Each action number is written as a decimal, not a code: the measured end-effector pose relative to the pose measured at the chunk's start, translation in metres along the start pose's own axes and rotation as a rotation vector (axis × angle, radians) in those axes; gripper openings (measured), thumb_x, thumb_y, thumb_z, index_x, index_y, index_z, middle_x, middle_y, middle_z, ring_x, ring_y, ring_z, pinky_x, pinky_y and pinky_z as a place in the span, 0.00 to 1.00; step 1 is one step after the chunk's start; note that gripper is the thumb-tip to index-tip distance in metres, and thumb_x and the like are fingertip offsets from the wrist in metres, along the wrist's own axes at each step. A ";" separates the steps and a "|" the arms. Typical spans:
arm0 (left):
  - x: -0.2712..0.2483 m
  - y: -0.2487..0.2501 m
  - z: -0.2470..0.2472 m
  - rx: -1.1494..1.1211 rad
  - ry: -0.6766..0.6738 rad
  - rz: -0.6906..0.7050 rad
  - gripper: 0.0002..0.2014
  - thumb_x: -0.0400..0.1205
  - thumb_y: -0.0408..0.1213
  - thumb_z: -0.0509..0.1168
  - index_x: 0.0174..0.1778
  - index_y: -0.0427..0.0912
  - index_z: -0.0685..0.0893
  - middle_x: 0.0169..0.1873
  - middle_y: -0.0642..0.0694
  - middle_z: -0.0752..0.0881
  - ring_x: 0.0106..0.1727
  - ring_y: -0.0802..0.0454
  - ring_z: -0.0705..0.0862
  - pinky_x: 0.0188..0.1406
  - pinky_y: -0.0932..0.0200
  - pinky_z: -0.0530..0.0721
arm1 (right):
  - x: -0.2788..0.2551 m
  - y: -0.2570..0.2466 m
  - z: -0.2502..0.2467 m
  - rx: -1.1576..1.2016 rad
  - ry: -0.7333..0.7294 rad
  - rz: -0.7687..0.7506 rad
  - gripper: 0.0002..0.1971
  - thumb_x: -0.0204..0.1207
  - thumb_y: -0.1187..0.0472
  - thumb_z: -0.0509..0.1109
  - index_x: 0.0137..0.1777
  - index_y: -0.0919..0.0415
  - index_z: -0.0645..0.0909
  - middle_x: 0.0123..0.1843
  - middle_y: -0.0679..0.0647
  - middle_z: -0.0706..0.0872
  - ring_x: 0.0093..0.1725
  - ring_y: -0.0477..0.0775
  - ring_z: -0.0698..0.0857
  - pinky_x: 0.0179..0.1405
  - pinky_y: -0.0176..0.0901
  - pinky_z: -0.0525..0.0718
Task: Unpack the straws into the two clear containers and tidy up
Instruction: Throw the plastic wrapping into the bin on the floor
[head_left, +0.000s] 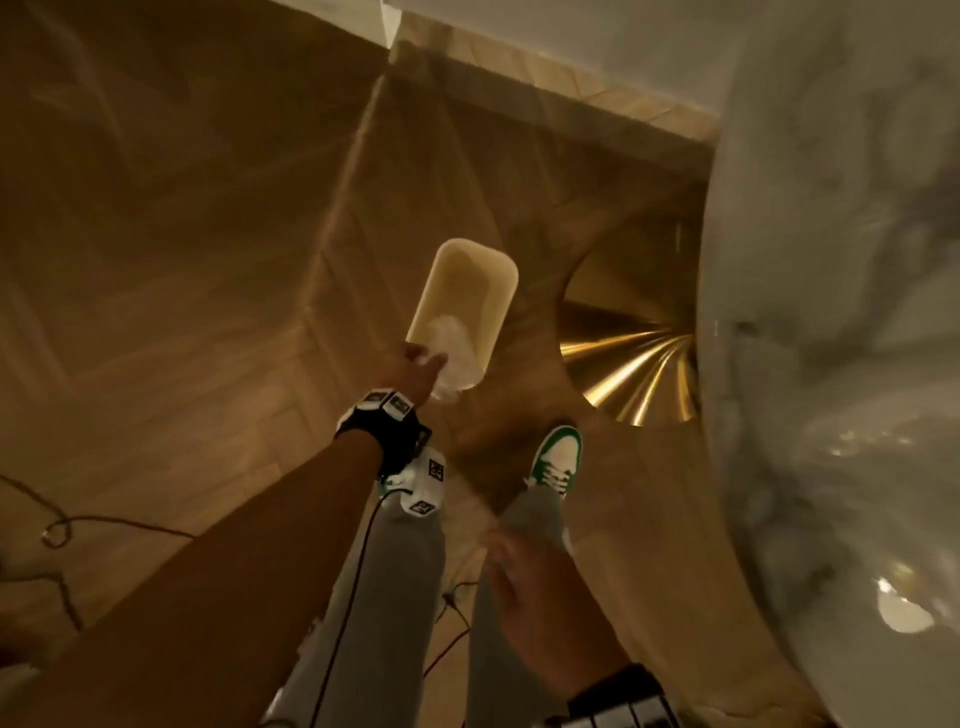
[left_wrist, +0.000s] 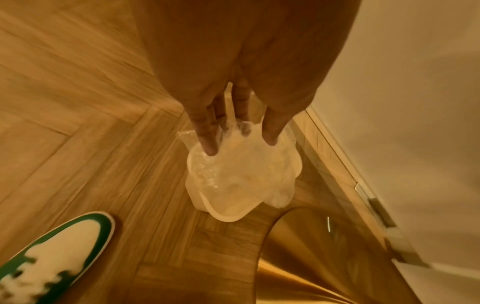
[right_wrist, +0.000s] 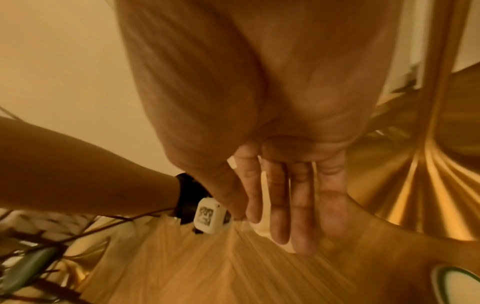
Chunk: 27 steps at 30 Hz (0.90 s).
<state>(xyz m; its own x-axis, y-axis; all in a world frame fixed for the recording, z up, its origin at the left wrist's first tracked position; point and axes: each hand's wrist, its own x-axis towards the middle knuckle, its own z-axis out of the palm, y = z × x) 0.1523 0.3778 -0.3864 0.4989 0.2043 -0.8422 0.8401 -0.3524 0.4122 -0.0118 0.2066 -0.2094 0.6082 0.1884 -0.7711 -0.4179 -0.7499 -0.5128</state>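
A cream waste bin (head_left: 470, 275) stands open on the wooden floor in front of my feet. My left hand (head_left: 423, 361) reaches down over its near rim. In the left wrist view the left hand (left_wrist: 241, 144) has its fingers (left_wrist: 207, 142) straight and spread, their tips touching a crumpled clear plastic wrapper (left_wrist: 233, 174) that hangs over the bin's rim (left_wrist: 228, 218). In the head view the wrapper (head_left: 457, 343) sits partly inside the bin. My right hand (head_left: 519, 577) hangs by my leg with straight fingers (right_wrist: 293, 205) and holds nothing. No straws or clear containers are in view.
A white marble tabletop (head_left: 831, 260) fills the right side, above its shiny gold pedestal base (head_left: 634, 358). My green and white shoe (head_left: 558, 457) is between bin and base. Cables (head_left: 57, 530) trail on the floor at the left. A wall and skirting (head_left: 571, 88) run behind.
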 end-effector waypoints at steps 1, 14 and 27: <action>0.020 -0.001 0.011 0.073 -0.020 0.021 0.27 0.80 0.49 0.71 0.72 0.39 0.78 0.67 0.38 0.82 0.63 0.41 0.82 0.54 0.55 0.77 | 0.004 0.012 0.007 -0.003 -0.003 0.047 0.14 0.86 0.53 0.59 0.68 0.47 0.79 0.62 0.45 0.82 0.61 0.45 0.82 0.60 0.37 0.79; 0.073 -0.024 0.036 0.382 0.044 0.263 0.19 0.83 0.37 0.64 0.71 0.42 0.79 0.69 0.38 0.79 0.67 0.37 0.80 0.64 0.48 0.80 | -0.008 0.072 0.029 -0.091 -0.023 0.236 0.24 0.81 0.44 0.49 0.72 0.46 0.77 0.64 0.47 0.82 0.63 0.50 0.82 0.65 0.44 0.78; -0.160 0.124 -0.035 0.008 -0.060 0.574 0.10 0.87 0.30 0.58 0.59 0.40 0.83 0.47 0.49 0.87 0.38 0.63 0.86 0.45 0.56 0.83 | -0.114 -0.038 -0.101 0.016 0.267 -0.103 0.17 0.86 0.46 0.50 0.68 0.45 0.76 0.64 0.44 0.81 0.62 0.47 0.79 0.65 0.46 0.79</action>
<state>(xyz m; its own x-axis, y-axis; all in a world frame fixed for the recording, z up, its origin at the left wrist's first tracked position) 0.1841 0.3334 -0.1881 0.8611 -0.0738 -0.5030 0.4369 -0.3985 0.8064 0.0030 0.1496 -0.0641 0.8035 0.0880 -0.5887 -0.3539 -0.7246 -0.5913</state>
